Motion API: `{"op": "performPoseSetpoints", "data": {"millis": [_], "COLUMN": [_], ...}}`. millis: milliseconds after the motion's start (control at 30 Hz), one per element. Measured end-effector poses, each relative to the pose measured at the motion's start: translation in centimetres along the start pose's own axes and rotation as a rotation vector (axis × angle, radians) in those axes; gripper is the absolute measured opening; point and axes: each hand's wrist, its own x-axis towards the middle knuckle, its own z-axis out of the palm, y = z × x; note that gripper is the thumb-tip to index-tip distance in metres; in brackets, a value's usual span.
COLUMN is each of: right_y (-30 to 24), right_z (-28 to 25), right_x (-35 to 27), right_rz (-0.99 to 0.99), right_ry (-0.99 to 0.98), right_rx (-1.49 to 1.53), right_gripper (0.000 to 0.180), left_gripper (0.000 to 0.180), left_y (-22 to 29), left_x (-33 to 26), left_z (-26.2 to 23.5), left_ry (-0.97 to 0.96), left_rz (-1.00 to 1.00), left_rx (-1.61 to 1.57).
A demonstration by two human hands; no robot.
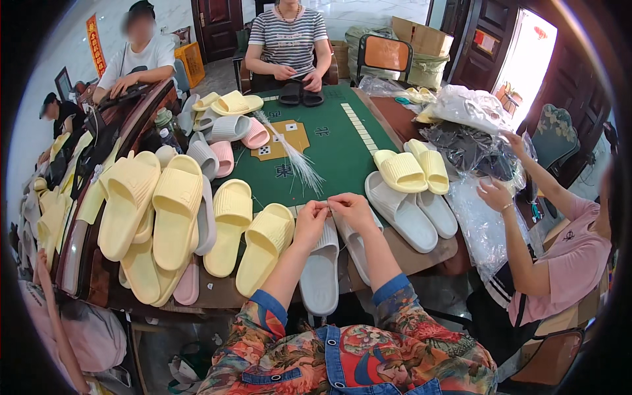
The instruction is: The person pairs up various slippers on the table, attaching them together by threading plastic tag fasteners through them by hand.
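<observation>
My left hand (pixel 311 224) and my right hand (pixel 353 212) meet fingertip to fingertip over the near edge of the table. Both are closed in a pinch on what looks like a thin pale strand, mostly hidden by the fingers. Under my left hand lies a grey slipper (pixel 320 280), its toe strap partly covered by the hand. Its mate, another grey slipper (pixel 356 253), lies beneath my right hand and forearm. Beyond the hands, a bundle of long white strands (pixel 289 148) spreads across the green table top.
Yellow slippers (pixel 266 247) crowd the table to my left, with grey and pink ones behind. At right, a yellow pair (pixel 401 172) rests on grey slippers (pixel 405 214). A co-worker at right handles clear plastic bags (pixel 484 210); another, opposite, holds black slippers (pixel 301 93).
</observation>
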Motion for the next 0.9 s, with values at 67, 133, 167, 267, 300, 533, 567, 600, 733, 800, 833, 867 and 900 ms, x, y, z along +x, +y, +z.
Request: {"op": "performPoseSetpoints", "data": {"millis": [67, 133, 167, 267, 300, 533, 567, 600, 733, 800, 833, 867, 900], "right_y": [-0.2, -0.6, -0.9, -1.3, -1.3, -0.6, -0.5, -0.4, -0.2, -0.5, -0.5, -0.5, -0.5], "right_z": [-0.1, -0.1, 0.1, 0.2, 0.2, 0.3, 0.4, 0.4, 0.5, 0.5, 0.4, 0.4, 0.3], "right_x": [0.0, -0.1, -0.2, -0.3, -0.3, -0.4, -0.4, -0.4, -0.4, -0.3, -0.4, -0.5, -0.5], "right_rz": [0.055, 0.11, 0.05, 0.014, 0.039, 0.039, -0.088, -0.215, -0.113, 0.037, 0.038, -0.1, -0.238], "right_ry": [0.013, 0.029, -0.018, -0.068, -0.072, 0.006, 0.001, -0.004, 0.004, 0.046, 0.047, 0.052, 0.057], "right_rx": [0.082, 0.159, 0.002, -0.125, -0.094, -0.044, -0.152, -0.261, -0.129, 0.013, 0.012, -0.101, -0.214], "right_gripper": [0.017, 0.016, 0.015, 0.013, 0.013, 0.012, 0.012, 0.011, 0.011, 0.012, 0.012, 0.012, 0.012], "left_gripper": [0.007, 0.006, 0.006, 0.007, 0.007, 0.007, 0.007, 0.007, 0.007, 0.007, 0.007, 0.007, 0.006], "left_y": [0.4, 0.6, 0.5, 0.4, 0.4, 0.4, 0.4, 0.4, 0.6, 0.7, 0.7, 0.7, 0.7], "left_x": [-0.1, -0.2, -0.2, -0.2, -0.3, -0.2, -0.2, -0.3, -0.4, -0.4, -0.4, -0.4, -0.4], "left_z": [0.0, -0.1, -0.2, -0.3, -0.2, -0.4, -0.3, -0.1, 0.0, -0.2, -0.1, 0.0, 0.1], "left_ry": [0.005, 0.0, 0.001, -0.009, 0.001, -0.022, -0.025, -0.002, 0.061, 0.049, 0.034, 0.033, 0.036], "left_rz": [-0.014, -0.039, -0.038, -0.001, 0.002, 0.028, 0.028, 0.027, 0.012, 0.015, 0.02, 0.019, 0.032], "left_rx": [0.005, 0.049, 0.047, -0.043, -0.044, 0.006, 0.006, -0.032, -0.072, -0.033, 0.004, 0.003, -0.003]}}
